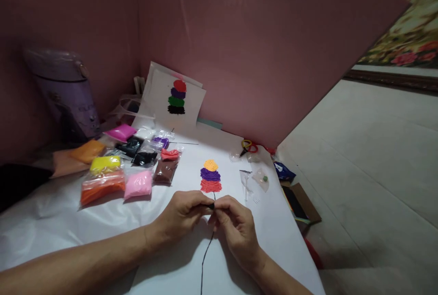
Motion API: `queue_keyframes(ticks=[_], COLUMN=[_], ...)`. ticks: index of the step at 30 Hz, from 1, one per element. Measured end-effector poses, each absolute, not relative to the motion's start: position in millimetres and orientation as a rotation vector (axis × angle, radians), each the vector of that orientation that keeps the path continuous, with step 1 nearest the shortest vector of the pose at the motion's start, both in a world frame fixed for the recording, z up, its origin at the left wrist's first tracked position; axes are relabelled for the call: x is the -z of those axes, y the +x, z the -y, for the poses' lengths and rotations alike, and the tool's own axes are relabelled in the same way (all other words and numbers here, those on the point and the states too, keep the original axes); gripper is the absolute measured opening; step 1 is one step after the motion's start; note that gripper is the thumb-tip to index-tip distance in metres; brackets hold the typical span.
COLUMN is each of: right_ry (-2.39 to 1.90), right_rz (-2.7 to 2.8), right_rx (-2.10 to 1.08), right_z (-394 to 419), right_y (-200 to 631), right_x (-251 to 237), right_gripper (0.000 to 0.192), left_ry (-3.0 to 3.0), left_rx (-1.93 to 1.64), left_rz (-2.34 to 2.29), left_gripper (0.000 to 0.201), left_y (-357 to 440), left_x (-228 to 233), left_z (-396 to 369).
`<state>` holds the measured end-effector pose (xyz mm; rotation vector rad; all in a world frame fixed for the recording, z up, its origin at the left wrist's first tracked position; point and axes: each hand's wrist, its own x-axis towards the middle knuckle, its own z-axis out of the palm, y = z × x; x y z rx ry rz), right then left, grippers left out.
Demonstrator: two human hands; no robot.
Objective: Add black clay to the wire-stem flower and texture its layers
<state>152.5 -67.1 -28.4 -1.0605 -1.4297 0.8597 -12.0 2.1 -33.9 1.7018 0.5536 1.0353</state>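
A small lump of black clay (211, 206) is pinched between the fingertips of my left hand (179, 215) and my right hand (237, 224). Both hands are closed and meet above a white sheet (171, 263). Just beyond my fingers, textured clay patches lie stacked on the sheet: yellow-orange (211, 165) farthest, purple (210, 175) in the middle, coral red (211, 186) nearest. A thin black line (203, 261) runs from the coral patch under my hands toward me. My fingers hide part of the lump and of the line.
Several bags of coloured clay, among them a light pink one (138, 184), lie left. A picture with clay patches (191, 103) leans at the back near a purple bottle (66, 94). Scissors (247, 147) and plastic scraps (262, 179) lie right, near the table's edge.
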Motion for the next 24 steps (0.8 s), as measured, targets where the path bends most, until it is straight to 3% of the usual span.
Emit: queue_keyframes(ticks=[6,16,24], right_ry=[-0.943,-0.977,-0.985], right_rz=[1.054,1.250,1.133], right_rx=[-1.167,-1.105,-1.043], right_z=[60,60,56], right_y=[155,157,160], right_x=[34,37,38], right_gripper=[0.020,0.020,0.021], left_ry=[1.276,1.250,1.109], left_rx=[-0.884,-0.768,-0.694], left_rz=[-0.699,-0.634,-0.581], left_gripper=[0.027,0.025,0.040], left_y=[-11,-7,-8], left_x=[29,25,27], left_z=[-8,-4,-10])
